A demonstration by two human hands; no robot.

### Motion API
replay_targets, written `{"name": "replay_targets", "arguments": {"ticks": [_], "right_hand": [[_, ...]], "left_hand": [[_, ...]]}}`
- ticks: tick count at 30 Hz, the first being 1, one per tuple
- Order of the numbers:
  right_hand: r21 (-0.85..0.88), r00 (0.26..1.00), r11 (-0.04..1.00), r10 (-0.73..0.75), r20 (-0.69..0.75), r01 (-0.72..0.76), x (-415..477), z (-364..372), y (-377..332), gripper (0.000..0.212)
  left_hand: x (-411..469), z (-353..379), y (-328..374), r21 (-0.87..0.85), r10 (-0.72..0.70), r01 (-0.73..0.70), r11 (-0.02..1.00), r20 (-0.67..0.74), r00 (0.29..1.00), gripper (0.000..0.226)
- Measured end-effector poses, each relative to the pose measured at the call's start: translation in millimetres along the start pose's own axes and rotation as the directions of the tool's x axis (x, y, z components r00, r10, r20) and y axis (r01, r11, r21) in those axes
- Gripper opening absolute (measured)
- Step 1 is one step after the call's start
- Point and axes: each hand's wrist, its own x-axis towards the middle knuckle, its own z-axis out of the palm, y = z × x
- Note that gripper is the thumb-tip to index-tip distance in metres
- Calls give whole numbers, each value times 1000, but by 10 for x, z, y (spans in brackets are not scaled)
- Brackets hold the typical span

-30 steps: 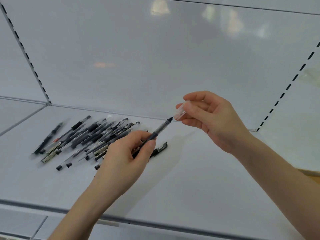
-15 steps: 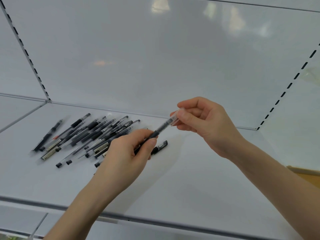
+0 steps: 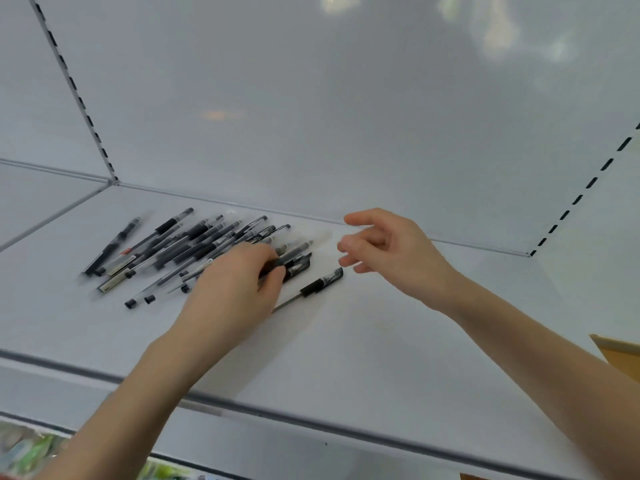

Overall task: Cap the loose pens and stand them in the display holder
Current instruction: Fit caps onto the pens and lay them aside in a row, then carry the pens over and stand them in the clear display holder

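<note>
- Resting low on the shelf point(image 3: 346, 358), the left hand point(image 3: 232, 292) has its grip closed around a capped pen point(image 3: 294, 252) at the right edge of the pile point(image 3: 180, 251).
- Pen slants up and right out of that grip, clear cap toward the right hand point(image 3: 391, 254).
- Right grip is open and empty, fingers loosely curled, just right of the pen's cap end, apart from it.
- One loose pen point(image 3: 313, 287) lies on the shelf between and below both grips.
</note>
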Motion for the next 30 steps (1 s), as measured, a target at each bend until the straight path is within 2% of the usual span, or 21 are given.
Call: {"name": "replay_targets", "arguments": {"ticks": [3, 5, 6, 11, 14, 18, 21, 26, 30], "right_hand": [[-239, 990, 969, 84, 112, -55, -4, 24, 127, 3], [-345, 979, 937, 119, 168, -55, -15, 55, 163, 12], [-381, 976, 923, 128, 179, -51, -13, 70, 162, 15], [-506, 965, 860, 186, 183, -70, 39, 172, 91, 32], [-541, 963, 831, 233, 131, -128, 100, 292, 60, 43], [-534, 957, 811, 291, 15, -239, 181, 497, -4, 38], [-544, 937, 773, 340, -76, -325, 217, 641, -68, 44], [-573, 890, 688, 412, -197, -445, 231, 876, -287, 43], [-604, 865, 630, 440, -241, -488, 306, 1035, -374, 46]], "left_hand": [[-30, -36, -145, 292, -109, 87, 953, 61, 992, 44], [-24, -66, -169, 420, -162, 93, 903, 131, 978, 65], [-9, -81, -165, 449, -164, 80, 890, 152, 975, 69], [137, -147, -214, 507, -102, -50, 861, 267, 958, 47], [238, -181, -254, 462, -46, -120, 879, 331, 943, 41], [363, -218, -265, 432, 55, -241, 869, 400, 915, 41], [436, -236, -342, 354, 111, -287, 890, 442, 890, 37], [607, -375, -594, 60, 194, -257, 964, 503, 842, 27], [605, -556, -741, -132, 197, -153, 979, 464, 864, 34]]}}
